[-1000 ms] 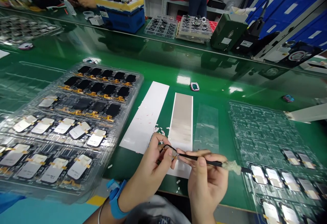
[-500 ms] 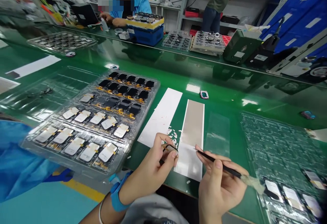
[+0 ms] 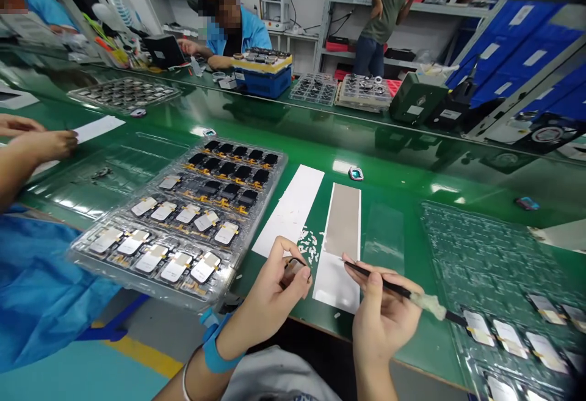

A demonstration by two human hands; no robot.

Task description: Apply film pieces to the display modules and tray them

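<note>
Blue case [image 3: 262, 82], green bench instrument [image 3: 415, 97], metal shelving [image 3: 341, 50]

Black tweezers [image 3: 359, 269], dark module [image 3: 293, 271] (both hand-held)

Head-worn camera (facing forward, downward)

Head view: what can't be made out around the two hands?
- Small part in the left hand: mostly covered by that hand, and too small to identify.
- Tweezers in the right hand: tips too thin to tell whether they hold anything.
- White flecks on the green mat: too small to tell what they are.
- Clear tray at lower right: cut off by the picture's edge.
</note>
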